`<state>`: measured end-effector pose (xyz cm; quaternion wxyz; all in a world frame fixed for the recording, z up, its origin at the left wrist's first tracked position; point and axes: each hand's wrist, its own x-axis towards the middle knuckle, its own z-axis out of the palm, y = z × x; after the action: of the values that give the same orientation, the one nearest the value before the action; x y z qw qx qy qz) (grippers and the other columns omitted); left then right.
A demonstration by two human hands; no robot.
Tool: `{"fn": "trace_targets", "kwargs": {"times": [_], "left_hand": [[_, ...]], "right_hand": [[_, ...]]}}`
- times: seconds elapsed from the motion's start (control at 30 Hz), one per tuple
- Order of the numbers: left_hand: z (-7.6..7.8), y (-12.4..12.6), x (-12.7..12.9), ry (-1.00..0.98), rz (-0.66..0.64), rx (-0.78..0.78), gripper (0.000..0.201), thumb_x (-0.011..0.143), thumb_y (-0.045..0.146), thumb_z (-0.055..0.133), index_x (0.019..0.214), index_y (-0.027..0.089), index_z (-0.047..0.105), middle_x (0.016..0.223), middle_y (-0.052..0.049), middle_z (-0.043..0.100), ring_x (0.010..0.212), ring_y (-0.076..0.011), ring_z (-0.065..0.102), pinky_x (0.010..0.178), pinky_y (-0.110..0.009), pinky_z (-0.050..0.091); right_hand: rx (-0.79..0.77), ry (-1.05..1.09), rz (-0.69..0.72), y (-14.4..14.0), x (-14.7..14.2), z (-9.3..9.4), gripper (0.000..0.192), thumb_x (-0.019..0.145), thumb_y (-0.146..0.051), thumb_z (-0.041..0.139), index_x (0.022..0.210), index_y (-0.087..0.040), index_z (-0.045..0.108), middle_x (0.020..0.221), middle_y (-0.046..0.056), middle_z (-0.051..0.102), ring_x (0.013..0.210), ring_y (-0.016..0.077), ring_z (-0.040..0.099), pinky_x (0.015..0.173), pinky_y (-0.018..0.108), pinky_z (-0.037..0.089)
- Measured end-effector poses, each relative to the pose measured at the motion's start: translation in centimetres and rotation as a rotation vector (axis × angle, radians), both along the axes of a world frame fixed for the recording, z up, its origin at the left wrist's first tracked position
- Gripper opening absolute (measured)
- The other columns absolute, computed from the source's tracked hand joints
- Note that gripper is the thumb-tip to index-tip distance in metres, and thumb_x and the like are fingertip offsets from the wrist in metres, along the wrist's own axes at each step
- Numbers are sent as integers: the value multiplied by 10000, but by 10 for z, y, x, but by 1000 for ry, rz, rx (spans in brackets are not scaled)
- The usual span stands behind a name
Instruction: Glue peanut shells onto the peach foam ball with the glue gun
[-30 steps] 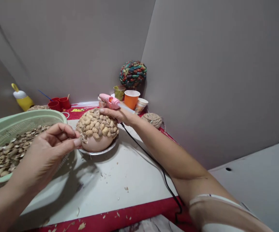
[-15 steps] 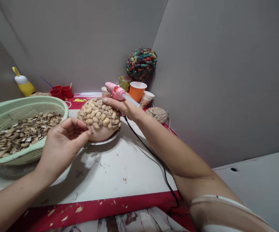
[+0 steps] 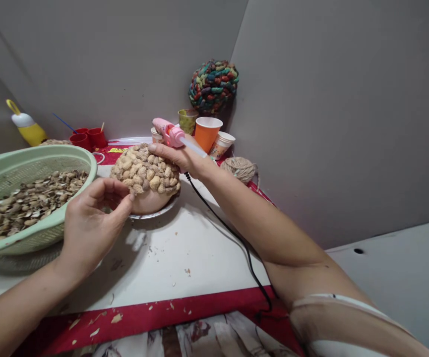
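A rounded pink form (image 3: pixel 151 201), its upper part covered in glued peanut shells (image 3: pixel 145 171), sits on a metal plate (image 3: pixel 154 214). My right hand (image 3: pixel 182 158) rests on top of the shell dome and grips a pink glue gun (image 3: pixel 171 134), whose black cord (image 3: pixel 232 235) trails toward me. My left hand (image 3: pixel 95 213) presses its pinched fingertips against the dome's lower left edge; any shell between the fingers is hidden.
A green colander (image 3: pixel 31 198) of loose shells stands at left. Behind are red cups (image 3: pixel 88 138), a yellow bottle (image 3: pixel 28 126), an orange cup (image 3: pixel 207 133), paper cups (image 3: pixel 221 144), a twine ball (image 3: pixel 240 168) and a multicoloured shell ball (image 3: pixel 213 85). Shell crumbs litter the white tabletop (image 3: pixel 177 258).
My left hand moved from beside the colander to the dome's lower left edge and stays pressed there. My right hand with the glue gun has kept its place on top.
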<state>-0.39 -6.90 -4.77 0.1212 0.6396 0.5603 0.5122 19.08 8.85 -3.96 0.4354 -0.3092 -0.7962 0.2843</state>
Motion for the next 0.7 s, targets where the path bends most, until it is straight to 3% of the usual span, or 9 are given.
{"fn": "trace_targets", "kwargs": {"times": [0.1, 0.37, 0.7], "left_hand": [[-1, 0, 1, 16, 20, 22, 110, 798, 264, 710, 869, 181, 713, 796, 16, 736, 654, -107, 648, 675, -239, 528], [-6, 2, 0, -28, 17, 33, 172, 781, 286, 731, 917, 183, 716, 787, 17, 731, 658, -115, 662, 658, -237, 539], [-3, 3, 2, -72, 22, 17, 134, 756, 283, 727, 846, 186, 705, 706, 30, 716, 598, -93, 643, 595, -192, 524]], "right_hand": [[-20, -1, 23, -3, 0, 3, 997, 832, -721, 643, 1538, -43, 453, 1350, 153, 625, 1369, 347, 543, 1200, 428, 401], [4, -35, 7, -1, 0, 3, 906, 894, -660, 652, 1562, -88, 437, 1187, 90, 669, 1355, 343, 557, 1191, 454, 413], [-27, -94, -31, -10, 2, 9, 790, 941, -542, 662, 1574, -121, 447, 1024, 55, 710, 1178, 286, 645, 1144, 431, 465]]}}
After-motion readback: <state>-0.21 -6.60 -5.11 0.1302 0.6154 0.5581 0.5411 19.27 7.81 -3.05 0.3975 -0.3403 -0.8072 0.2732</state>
